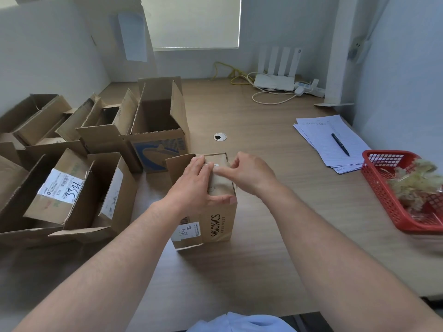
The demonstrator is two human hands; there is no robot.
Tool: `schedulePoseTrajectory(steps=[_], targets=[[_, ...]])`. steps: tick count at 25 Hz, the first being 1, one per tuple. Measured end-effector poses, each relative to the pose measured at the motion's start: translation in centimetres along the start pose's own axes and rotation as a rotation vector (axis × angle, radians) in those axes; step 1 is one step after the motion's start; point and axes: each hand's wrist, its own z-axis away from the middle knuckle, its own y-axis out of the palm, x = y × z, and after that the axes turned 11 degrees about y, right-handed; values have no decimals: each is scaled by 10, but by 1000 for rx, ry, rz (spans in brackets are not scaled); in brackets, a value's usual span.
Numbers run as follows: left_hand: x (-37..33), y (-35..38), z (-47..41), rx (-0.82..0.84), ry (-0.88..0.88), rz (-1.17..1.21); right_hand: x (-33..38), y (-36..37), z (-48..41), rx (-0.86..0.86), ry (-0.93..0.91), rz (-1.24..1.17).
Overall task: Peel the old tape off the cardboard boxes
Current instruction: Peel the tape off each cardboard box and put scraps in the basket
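Observation:
A small brown cardboard box printed "SIBIONICS" stands on the wooden desk in front of me, a white label on its near face. My left hand lies flat on the box's top, thumb hooked over its near edge. My right hand reaches in from the right, its forefinger and thumb picking at a strip of tape by a small white label near the far edge of the top. The tape itself is hard to make out.
Several open cardboard boxes crowd the desk's left side, the tallest just behind the small box. A red plastic basket of crumpled tape sits at the right edge. Papers with a pen lie beyond it; a router and cables at the back.

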Motion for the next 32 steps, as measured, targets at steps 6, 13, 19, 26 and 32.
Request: schedulePoseTrajectory(steps=[6, 13, 19, 26, 32], targets=[[1, 2, 5, -14, -9, -17, -16, 7, -5, 142, 144, -548], [1, 4, 7, -38, -22, -53, -27, 16, 0, 321, 369, -1134], [0, 4, 18, -80, -29, -94, -27, 18, 4, 335, 268, -1101], [-2, 2, 30, -41, -15, -110, -31, 33, 15, 421, 512, -1536], [-5, -18, 8, 61, 102, -287, -9, 19, 20, 250, 108, -860]])
